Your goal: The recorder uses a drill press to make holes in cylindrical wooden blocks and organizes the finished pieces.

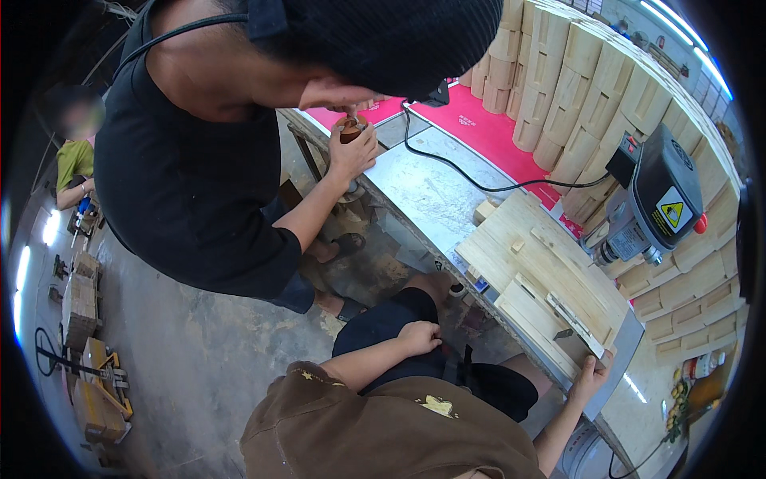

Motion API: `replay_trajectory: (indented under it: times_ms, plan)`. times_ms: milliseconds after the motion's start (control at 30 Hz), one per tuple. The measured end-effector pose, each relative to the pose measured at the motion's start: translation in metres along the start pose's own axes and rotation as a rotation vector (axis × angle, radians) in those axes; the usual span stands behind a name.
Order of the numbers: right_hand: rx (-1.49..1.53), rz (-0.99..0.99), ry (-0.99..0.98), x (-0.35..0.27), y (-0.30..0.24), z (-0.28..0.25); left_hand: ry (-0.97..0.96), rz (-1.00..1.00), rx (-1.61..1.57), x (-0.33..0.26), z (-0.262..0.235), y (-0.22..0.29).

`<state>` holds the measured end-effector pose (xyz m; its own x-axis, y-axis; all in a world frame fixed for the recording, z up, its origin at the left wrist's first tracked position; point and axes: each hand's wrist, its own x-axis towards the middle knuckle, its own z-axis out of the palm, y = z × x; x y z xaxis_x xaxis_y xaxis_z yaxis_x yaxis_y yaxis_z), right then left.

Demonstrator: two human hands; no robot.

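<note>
My left hand (pixel 419 338) rests on my dark shorts at the thigh, its fingers curled in and nothing visible in them. At the near right end of a light wooden board (pixel 527 326), my right hand (pixel 589 378) grips the edge, thumb on top and the other fingers partly hidden. A dark flat metal piece (pixel 571 348) and a slotted pale strip (pixel 576 322) lie on the board beside that hand. Behind them a larger wooden panel (pixel 499 243) carries small wooden blocks. A black drill-press head (pixel 666 188) with a red knob stands over the panel's far side.
Tall stacks of curved wooden pieces (pixel 578 80) line the back of the table (pixel 435 172). A black cable (pixel 479 188) crosses its top. Left of me a co-worker in black (pixel 191 176) leans in, holding a small brown round object (pixel 349 132). Bottles (pixel 702 365) stand far right.
</note>
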<state>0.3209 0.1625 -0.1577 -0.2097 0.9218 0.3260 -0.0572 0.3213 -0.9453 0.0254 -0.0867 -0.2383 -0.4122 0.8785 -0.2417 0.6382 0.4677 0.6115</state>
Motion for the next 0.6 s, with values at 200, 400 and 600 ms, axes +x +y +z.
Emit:
replay_trajectory:
  times_ms: [200, 400, 600]
  plan:
    - [0.0, 0.003, 0.015, 0.0, -0.001, 0.0, -0.01, 0.0, -0.006, 0.001, 0.001, -0.001]
    - [-0.033, -0.03, -0.05, 0.0, -0.004, -0.002, -0.006, -0.009, -0.008, -0.001, 0.002, 0.001]
    - [-0.06, 0.014, -0.038, -0.004, -0.011, -0.003, 0.004, 0.004, -0.007, -0.004, 0.01, 0.0]
